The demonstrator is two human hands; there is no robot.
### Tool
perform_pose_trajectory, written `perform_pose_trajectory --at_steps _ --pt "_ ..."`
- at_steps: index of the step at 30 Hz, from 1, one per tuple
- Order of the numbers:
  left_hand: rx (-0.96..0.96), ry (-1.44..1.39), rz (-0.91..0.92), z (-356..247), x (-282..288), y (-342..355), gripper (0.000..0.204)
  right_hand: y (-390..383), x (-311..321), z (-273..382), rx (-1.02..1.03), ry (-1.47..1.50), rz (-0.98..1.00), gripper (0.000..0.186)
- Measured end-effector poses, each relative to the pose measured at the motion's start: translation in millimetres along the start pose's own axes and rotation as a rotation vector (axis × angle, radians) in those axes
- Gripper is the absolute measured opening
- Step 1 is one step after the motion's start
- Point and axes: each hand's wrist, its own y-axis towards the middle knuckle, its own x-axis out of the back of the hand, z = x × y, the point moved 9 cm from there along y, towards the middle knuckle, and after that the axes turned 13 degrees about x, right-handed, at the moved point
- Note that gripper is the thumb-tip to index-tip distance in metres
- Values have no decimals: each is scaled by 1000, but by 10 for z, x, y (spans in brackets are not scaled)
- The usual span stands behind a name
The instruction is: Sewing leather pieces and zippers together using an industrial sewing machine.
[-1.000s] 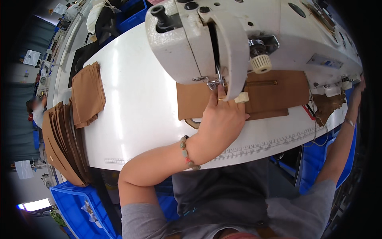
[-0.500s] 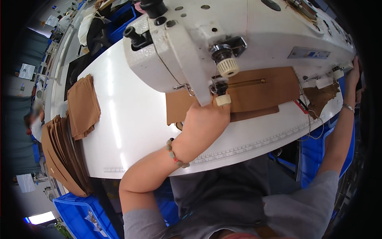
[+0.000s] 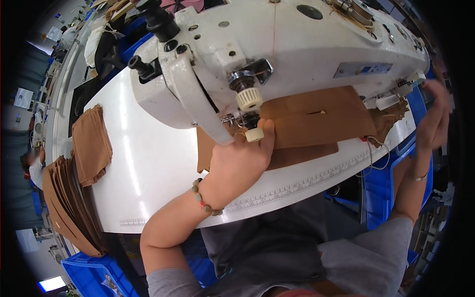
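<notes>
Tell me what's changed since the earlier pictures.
The right hand has drawn back from the right end of the sewing machine. The brown panel's right end has swung slightly toward the near edge of the white table. The left hand stays on the panel; the brown piles remain.

The fabric panel [image 3: 316, 126] was plain, warm brown with a small gold-toned fitting [image 3: 324, 112], and the stacked pieces [image 3: 92, 143] matched that brown. The sewing machine [image 3: 307, 44] was off-white, with cream ribbed knobs [image 3: 249, 99], black posts [image 3: 162, 24] and a silver-grey plate [image 3: 363, 69] marked in blue. The white bench [image 3: 143, 168] bore a ruler scale [image 3: 287, 189] in fine dark ticks. The beaded bracelet [image 3: 198, 196] mixed muted green with red; the sleeves [image 3: 371, 242] were grey, the apron [image 3: 267, 242] charcoal, the bin [image 3: 89, 272] bright blue.
</notes>
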Motion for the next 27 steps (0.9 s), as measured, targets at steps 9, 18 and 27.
perform_pose_trajectory --at_steps 9,18,27 --pt "-46 -246 -271 -47 469 -51 51 -363 -2103 2676 266 812 926 28" --pt "43 -303 -276 109 463 -107 48 -430 -2272 1907 -121 628 848 31" --pt "45 -268 -115 253 124 -296 52 -724 -2297 783 -298 385 1063 26"
